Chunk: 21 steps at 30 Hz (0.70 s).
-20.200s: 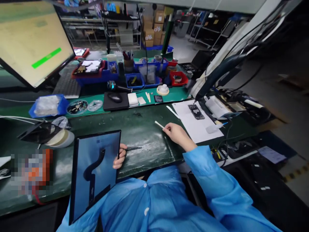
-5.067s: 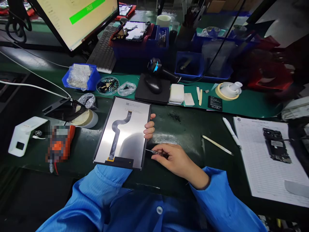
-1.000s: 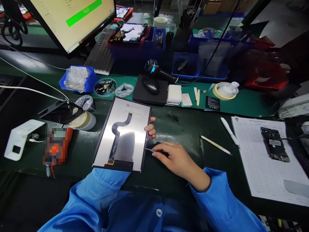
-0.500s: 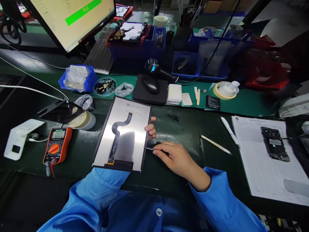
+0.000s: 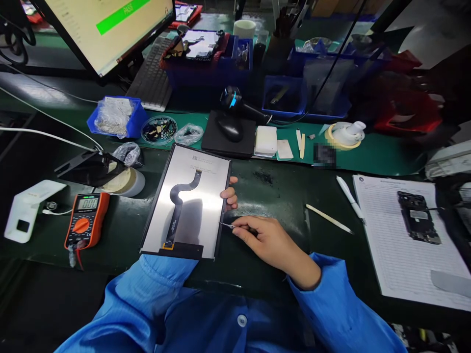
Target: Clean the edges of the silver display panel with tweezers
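Observation:
A display panel (image 5: 211,196) with a silvery back and black edges is tilted up in front of me. My left hand (image 5: 229,194) supports it from behind, with only the fingertips showing around its right edge. Down the back of the panel runs a curved black flex cable (image 5: 177,196). Between thumb and forefinger, my right hand (image 5: 263,239) pinches thin metal tweezers (image 5: 228,225). Their tip lies at the panel's right border, below the left fingertips; whether it grips anything is too small to tell.
An orange multimeter (image 5: 87,220) and a round tub (image 5: 128,182) stand on the left. A wooden stick (image 5: 328,218), a white pen (image 5: 349,198) and a paper form (image 5: 390,245) bearing a phone board (image 5: 418,215) lie right. Behind are a mouse (image 5: 230,128) and scanner (image 5: 243,105).
The view has shifted very slightly. The panel, both hands and the tweezers stay almost in the same place, with the tweezers' tip still at the right border.

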Motion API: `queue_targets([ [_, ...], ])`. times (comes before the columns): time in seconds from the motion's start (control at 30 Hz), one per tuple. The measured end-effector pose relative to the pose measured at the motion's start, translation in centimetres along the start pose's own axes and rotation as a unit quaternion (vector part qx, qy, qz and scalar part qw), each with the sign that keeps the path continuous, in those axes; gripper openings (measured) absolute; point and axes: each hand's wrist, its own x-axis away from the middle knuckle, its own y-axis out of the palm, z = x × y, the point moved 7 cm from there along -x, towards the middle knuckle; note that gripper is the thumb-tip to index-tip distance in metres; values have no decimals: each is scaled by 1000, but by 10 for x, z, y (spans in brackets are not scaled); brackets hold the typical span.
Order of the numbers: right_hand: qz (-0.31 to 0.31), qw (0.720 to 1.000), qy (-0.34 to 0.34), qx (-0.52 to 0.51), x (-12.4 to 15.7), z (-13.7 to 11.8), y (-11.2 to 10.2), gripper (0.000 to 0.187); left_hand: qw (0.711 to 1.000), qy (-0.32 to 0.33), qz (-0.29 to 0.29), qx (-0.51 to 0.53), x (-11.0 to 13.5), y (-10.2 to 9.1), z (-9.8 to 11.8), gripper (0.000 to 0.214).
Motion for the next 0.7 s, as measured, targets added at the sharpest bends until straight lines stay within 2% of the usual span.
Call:
queue_targets([
  [0.13, 2, 1000, -7, 11, 0, 0, 0, 8, 999, -34, -14, 17, 0, -4, -4, 86],
  [0.23, 0, 999, -31, 29, 0, -3, 0, 16, 998, -31, -37, 43, -1, -5, -5, 90],
  [0.3, -4, 999, -22, 27, 0, -2, 1, 18, 995, -37, -63, 62, -3, -4, -6, 92],
  [0.43, -6, 1000, 5, 10, 0, 2, 2, 10, 987, -35, -106, 112, -6, -4, -8, 87],
  [0.53, -2, 1000, -18, 21, -1, -1, 1, 10, 981, -39, -130, 137, -7, -3, -9, 87],
  [0.7, -5, 1000, -14, 21, 0, -2, 1, 16, 982, -46, -130, 131, -6, -1, -9, 90],
])
